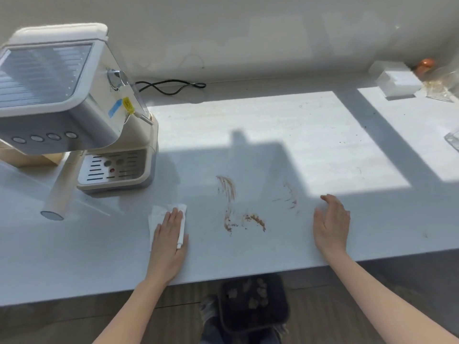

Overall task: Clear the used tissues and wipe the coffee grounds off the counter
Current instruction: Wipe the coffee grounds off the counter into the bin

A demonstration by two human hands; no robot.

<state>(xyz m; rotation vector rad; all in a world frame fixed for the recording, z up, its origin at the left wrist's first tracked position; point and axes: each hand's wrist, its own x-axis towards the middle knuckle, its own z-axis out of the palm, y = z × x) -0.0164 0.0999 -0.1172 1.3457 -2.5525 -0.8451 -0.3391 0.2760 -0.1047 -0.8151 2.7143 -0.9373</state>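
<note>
My left hand (169,240) lies flat on a white tissue (156,216) and presses it onto the pale counter (273,135), left of the brown coffee-ground smears (229,194). More smears (254,219) and a fainter patch (290,194) lie between my hands. My right hand (331,223) hovers open near the counter's front edge, right of the smears, with its fingers spread and nothing in it.
A cream espresso machine (74,108) with a long portafilter handle (60,189) stands at the left, its black cord (171,86) behind it. A white box (397,81) and bags sit at the far right. Below the front edge stands a dark bin (253,304) holding crumpled tissues.
</note>
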